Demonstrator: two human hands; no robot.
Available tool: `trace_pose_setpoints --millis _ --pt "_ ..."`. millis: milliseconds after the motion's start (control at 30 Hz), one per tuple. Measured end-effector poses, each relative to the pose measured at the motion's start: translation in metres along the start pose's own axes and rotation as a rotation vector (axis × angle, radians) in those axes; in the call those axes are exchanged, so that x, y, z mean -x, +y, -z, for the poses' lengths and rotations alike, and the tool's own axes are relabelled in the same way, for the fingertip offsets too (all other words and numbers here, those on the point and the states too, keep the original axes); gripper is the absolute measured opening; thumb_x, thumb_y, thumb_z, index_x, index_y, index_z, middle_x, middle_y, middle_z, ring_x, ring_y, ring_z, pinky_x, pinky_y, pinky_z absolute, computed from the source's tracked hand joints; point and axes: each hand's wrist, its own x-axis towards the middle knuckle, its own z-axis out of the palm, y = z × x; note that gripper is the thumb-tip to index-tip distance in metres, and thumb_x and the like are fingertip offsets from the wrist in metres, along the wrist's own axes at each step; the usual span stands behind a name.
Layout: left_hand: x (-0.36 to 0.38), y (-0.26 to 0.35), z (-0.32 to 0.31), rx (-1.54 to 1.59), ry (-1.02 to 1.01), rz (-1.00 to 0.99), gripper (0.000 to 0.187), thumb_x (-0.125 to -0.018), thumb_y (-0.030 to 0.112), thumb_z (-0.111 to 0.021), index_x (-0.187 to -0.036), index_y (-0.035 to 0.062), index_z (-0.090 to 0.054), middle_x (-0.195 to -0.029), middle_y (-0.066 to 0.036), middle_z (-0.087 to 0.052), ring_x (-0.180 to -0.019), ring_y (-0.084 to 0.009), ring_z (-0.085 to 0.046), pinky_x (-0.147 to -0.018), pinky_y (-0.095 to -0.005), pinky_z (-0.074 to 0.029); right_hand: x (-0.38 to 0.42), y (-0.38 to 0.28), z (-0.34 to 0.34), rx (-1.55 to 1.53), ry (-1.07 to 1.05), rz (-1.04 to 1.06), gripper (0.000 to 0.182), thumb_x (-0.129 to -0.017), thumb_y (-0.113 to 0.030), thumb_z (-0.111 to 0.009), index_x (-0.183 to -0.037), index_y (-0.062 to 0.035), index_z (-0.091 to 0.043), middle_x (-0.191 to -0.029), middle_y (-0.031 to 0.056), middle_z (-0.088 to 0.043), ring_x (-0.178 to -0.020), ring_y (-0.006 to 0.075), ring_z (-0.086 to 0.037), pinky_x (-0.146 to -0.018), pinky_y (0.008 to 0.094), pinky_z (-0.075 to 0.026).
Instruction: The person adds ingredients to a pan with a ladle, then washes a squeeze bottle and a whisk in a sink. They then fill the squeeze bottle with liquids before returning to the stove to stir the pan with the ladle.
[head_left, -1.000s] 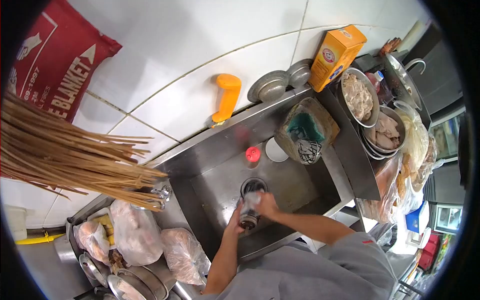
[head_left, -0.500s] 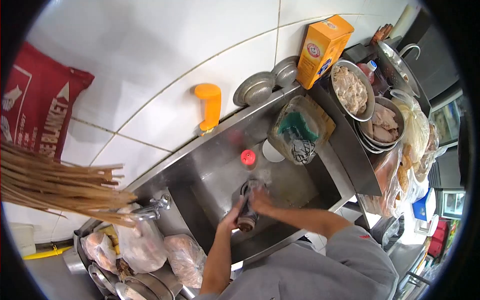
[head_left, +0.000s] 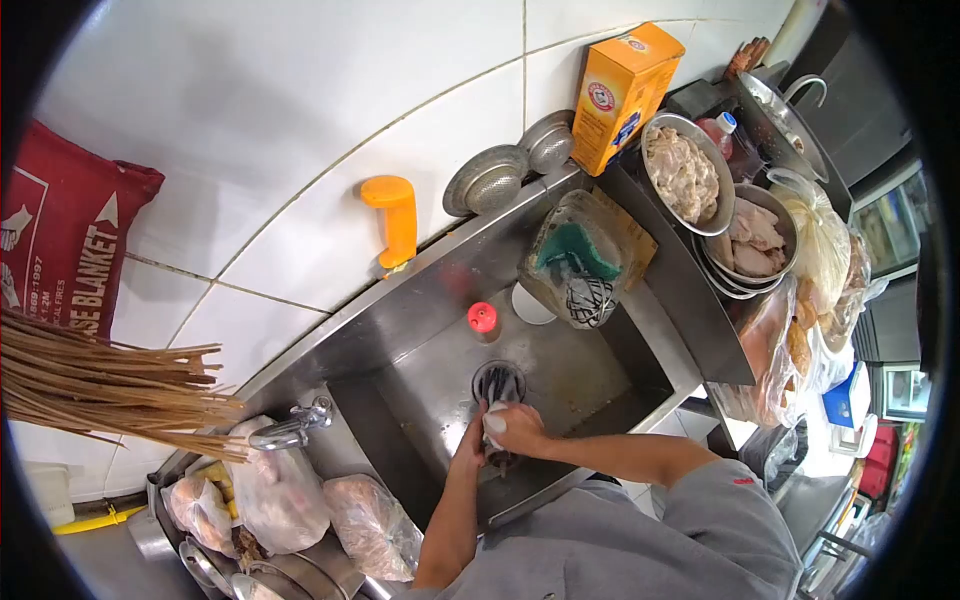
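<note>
In the sink's basin, my two hands are close together over a dark, cylindrical item, possibly a bottle; most of it is hidden behind my fingers. My left hand is closed against its left side. My right hand is closed around a small white piece at the item's near part; I cannot tell what the piece is. Beyond my hands, a red lidded container stands on the basin floor beside a white round container.
A clear plastic container with a green scouring pad and wire whisk sits at the basin's far corner. Bowls of raw meat are at right, near an orange box. A faucet and bagged meat are at left.
The dark item now points away from me, its far end over the round drain area. My right hand has drawn back towards me, and a white piece shows in it.
</note>
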Motion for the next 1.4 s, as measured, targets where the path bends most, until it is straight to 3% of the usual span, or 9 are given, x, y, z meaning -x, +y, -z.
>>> trace_pose_setpoints --millis 300,433,533,633,767,900,967,1133,1400 --pt "-0.007 0.003 0.001 0.077 -0.142 0.026 0.06 -0.084 0.06 -0.046 -0.117 0.0102 -0.054 -0.107 -0.012 -0.061 -0.099 -0.0275 -0.058 -0.084 -0.0466 -0.047 -0.002 0.013 -0.02 -0.092 -0.004 -0.429 0.055 -0.079 -0.015 -0.056 -0.13 -0.0043 -0.041 -0.138 0.0278 -0.027 -0.127 0.0446 -0.027 -0.103 0.0459 -0.031" --pt "-0.023 -0.005 0.016 0.053 -0.073 -0.012 0.067 -0.081 0.064 -0.049 -0.119 0.0093 -0.053 -0.109 -0.01 -0.061 -0.092 -0.0265 -0.062 -0.077 -0.0435 -0.052 -0.014 0.058 -0.045 -0.071 0.022 0.09 0.055 -0.084 -0.017 -0.052 -0.135 -0.0064 -0.035 -0.136 0.0263 -0.033 -0.13 0.0397 -0.027 -0.105 0.0433 -0.028" --pt "-0.015 0.003 0.011 0.011 -0.156 0.02 0.066 -0.08 0.061 -0.052 -0.12 0.0089 -0.052 -0.109 -0.011 -0.061 -0.09 -0.0252 -0.063 -0.076 -0.0422 -0.053 -0.038 0.036 -0.031 -0.436 0.089 -0.69 0.065 -0.082 -0.023 -0.051 -0.14 -0.0074 -0.026 -0.139 0.0299 -0.024 -0.131 0.0417 -0.022 -0.108 0.0434 -0.023" --pt "0.013 0.005 -0.003 -0.094 -0.003 -0.045 0.064 -0.082 0.06 -0.051 -0.122 0.009 -0.052 -0.108 -0.01 -0.062 -0.093 -0.0246 -0.062 -0.078 -0.0417 -0.052 0.012 0.021 -0.049 -0.201 -0.228 -0.396 0.067 -0.082 -0.024 -0.051 -0.14 -0.0067 -0.024 -0.144 0.0304 -0.006 -0.132 0.0448 -0.019 -0.108 0.0427 -0.023" --pt "-0.003 0.004 0.008 -0.162 0.005 -0.075 0.059 -0.086 0.057 -0.047 -0.12 0.0094 -0.053 -0.107 -0.011 -0.062 -0.092 -0.0228 -0.062 -0.077 -0.04 -0.052 -0.007 0.048 -0.048 -0.207 -0.096 -0.244 0.067 -0.084 -0.029 -0.049 -0.141 -0.0054 -0.022 -0.144 0.0307 -0.009 -0.132 0.045 -0.018 -0.108 0.0423 -0.023" --pt "0.0 0.027 -0.004 -0.177 -0.021 -0.04 0.058 -0.086 0.056 -0.047 -0.12 0.009 -0.052 -0.107 -0.011 -0.062 -0.09 -0.0243 -0.062 -0.077 -0.0399 -0.051 -0.032 0.028 -0.023 -0.57 0.051 -0.748 0.073 -0.088 -0.047 -0.042 -0.141 -0.004 -0.017 -0.141 0.0292 -0.022 -0.133 0.0444 -0.013 -0.109 0.0422 -0.018" --pt "-0.001 0.025 -0.005 -0.167 -0.032 -0.005 0.059 -0.086 0.055 -0.047 -0.122 0.0086 -0.051 -0.109 -0.011 -0.061 -0.091 -0.0259 -0.062 -0.08 -0.0407 -0.051 0.003 -0.002 -0.014 -0.272 -0.221 -0.675 0.077 -0.088 -0.05 -0.045 -0.142 -0.0032 -0.016 -0.144 0.0271 -0.016 -0.137 0.034 -0.013 -0.109 0.0408 -0.019" --pt "-0.009 0.011 0.017 -0.203 0.051 -0.091 0.059 -0.083 0.054 -0.053 -0.121 0.0088 -0.051 -0.109 -0.011 -0.061 -0.093 -0.023 -0.062 -0.078 -0.0381 -0.052 -0.011 0.048 -0.045 -0.119 -0.022 0.055 0.053 -0.087 -0.042 -0.047 -0.134 -0.0183 -0.04 -0.138 0.0293 -0.025 -0.131 0.0438 -0.016 -0.106 0.0445 -0.025" --pt "0.082 0.025 -0.017 -0.087 -0.154 -0.196 0.056 -0.079 0.05 -0.06 -0.109 0.0032 -0.053 -0.083 -0.014 -0.063 -0.068 -0.027 -0.065 -0.06 -0.0374 -0.056 -0.07 0.035 -0.029 -0.473 0.345 -0.56 0.047 -0.083 -0.039 -0.059 -0.114 -0.0042 -0.051 -0.116 0.022 -0.053 -0.114 0.0386 -0.045 -0.097 0.0435 -0.036"
